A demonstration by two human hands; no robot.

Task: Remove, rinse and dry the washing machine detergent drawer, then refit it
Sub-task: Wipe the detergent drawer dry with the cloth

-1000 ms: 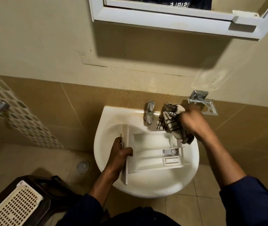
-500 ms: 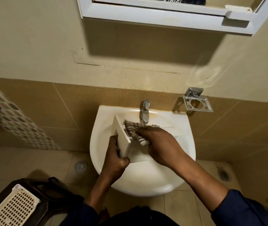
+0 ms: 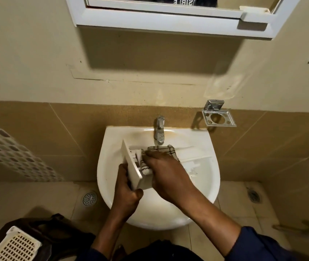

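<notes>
A basket [image 3: 16, 245] lies nearest you, low on the left; your left hand [image 3: 126, 187] grips the drawer [image 3: 132, 166] by the near end of its front panel, fingers curled round it; the drawer sits across the basin [image 3: 202, 140], panel to the left; your right hand [image 3: 165, 172], fingers bent, holds a cloth [image 3: 161, 149] pressed into the drawer just behind the panel; beyond stands the tap [image 3: 159, 129]; above, a cabinet [image 3: 168, 17].
</notes>
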